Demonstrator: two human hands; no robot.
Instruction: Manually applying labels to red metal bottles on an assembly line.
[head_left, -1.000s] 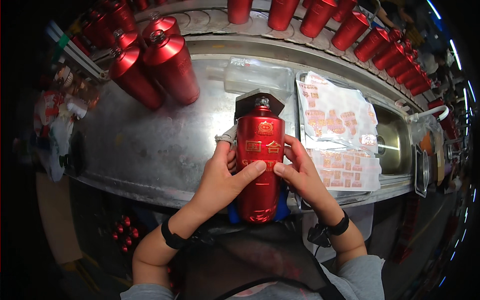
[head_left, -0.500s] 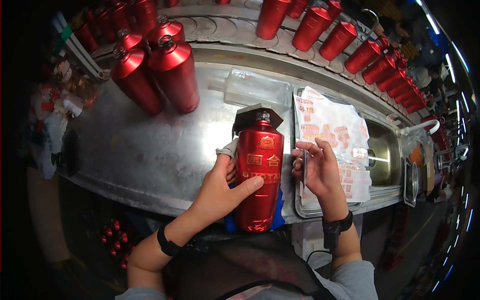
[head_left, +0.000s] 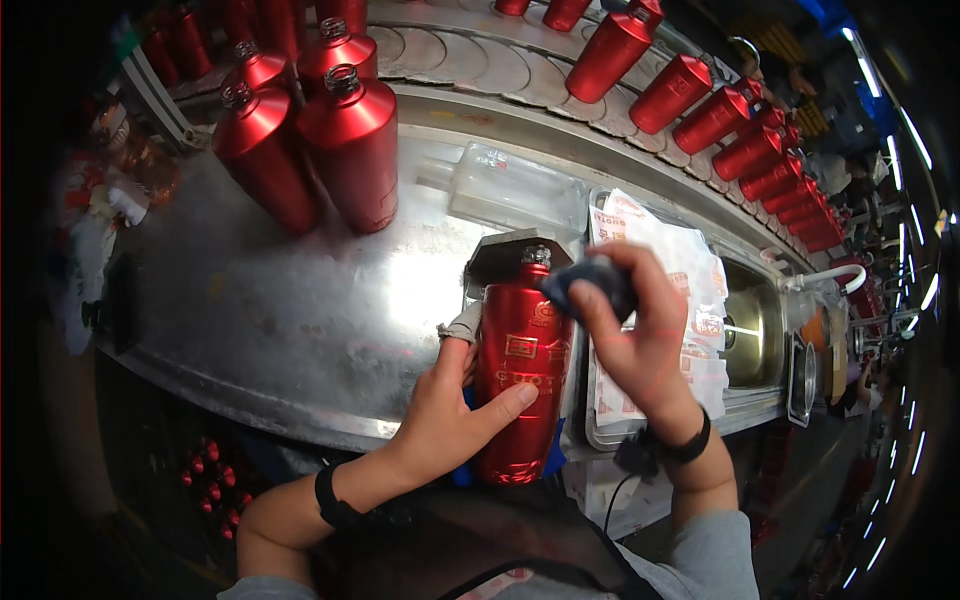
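The red bottle (head_left: 522, 365) was at the near edge of the desk (head_left: 290, 310), neck pointing away from the person and base toward the body; whether it lay flat or leaned could not be told. The left hand (head_left: 435, 415) was clamped on it, thumb across the printed front and fingers around the left side, one of them in a pale wrap (head_left: 462, 325). The right hand's fingers were closed on a dark pad (head_left: 608, 283), blurred, whose tip overlapped the right of the bottle's shoulder; whether it touched could not be told.

Good handling here seemed to call for a firm left grip, so that the smooth, tapering body could not roll, with that thumb clear of the pad. Any contact looked best made lightly and flat, square to the curve, minding the gold print and the glass neck.

Just behind the neck was a dark angular block (head_left: 492, 262), and blue material (head_left: 553, 460) showed beside the base. To the right, printed sheets (head_left: 640, 225) lay in a metal tray (head_left: 610, 440), with a sink (head_left: 750, 290) beyond. Farther back were a clear bottle (head_left: 515, 190) on its side, a group of red bottles (head_left: 352, 150) at the left, and a conveyor (head_left: 450, 60) carrying more.
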